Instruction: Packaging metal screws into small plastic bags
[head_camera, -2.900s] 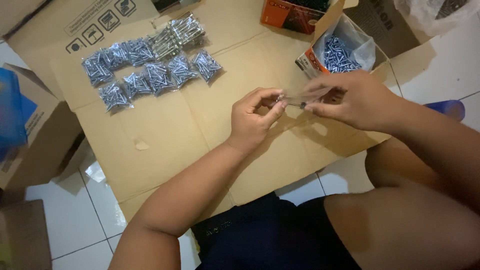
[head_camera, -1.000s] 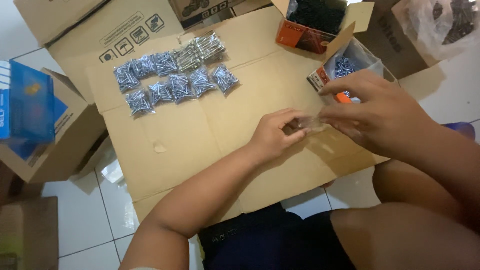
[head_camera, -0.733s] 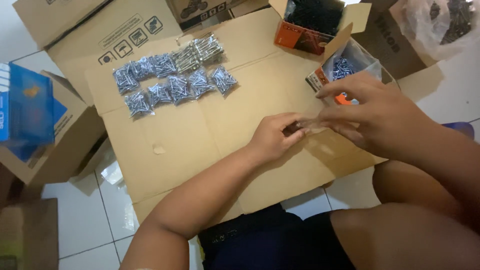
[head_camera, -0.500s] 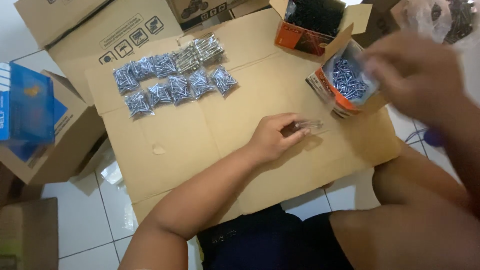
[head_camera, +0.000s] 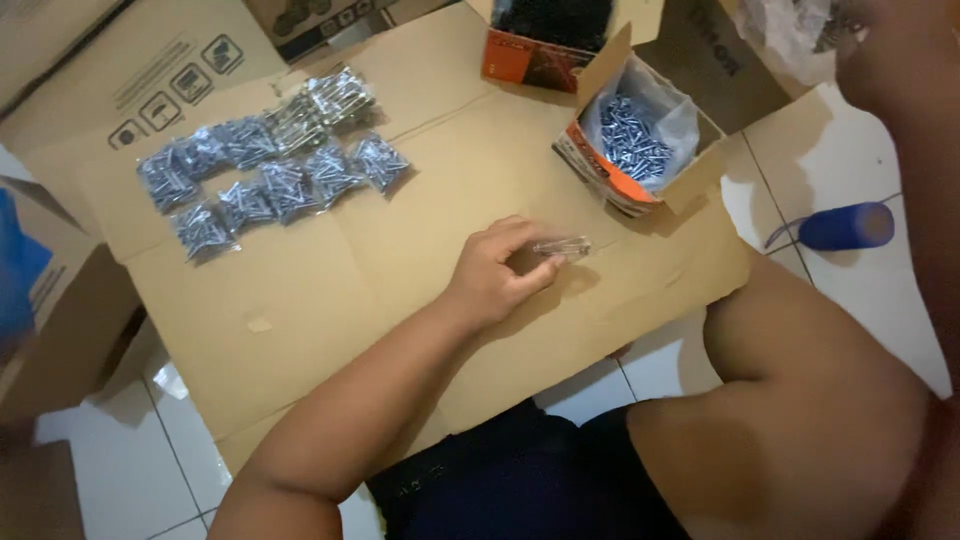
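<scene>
My left hand (head_camera: 495, 272) rests on the flattened cardboard sheet (head_camera: 400, 310) and pinches a small clear plastic bag (head_camera: 563, 246) between its fingertips. The bag lies flat and I cannot tell what is in it. My right hand (head_camera: 882, 55) is raised at the far top right, blurred, near a crumpled clear plastic bag (head_camera: 795, 30); its fingers are not readable. An open orange box (head_camera: 598, 175), lined with plastic and full of silver screws (head_camera: 632, 138), stands just beyond the left hand.
Several small filled packets of screws (head_camera: 270, 170) lie in rows at the sheet's far left. A second orange box (head_camera: 530, 60) with dark contents stands behind. A blue cylinder (head_camera: 845, 226) lies on the white tiles at right. Cardboard boxes (head_camera: 70, 330) stand to the left.
My right hand has left the small bag and swung up and away to the far right. The left hand stays in place, still pinching the bag.
</scene>
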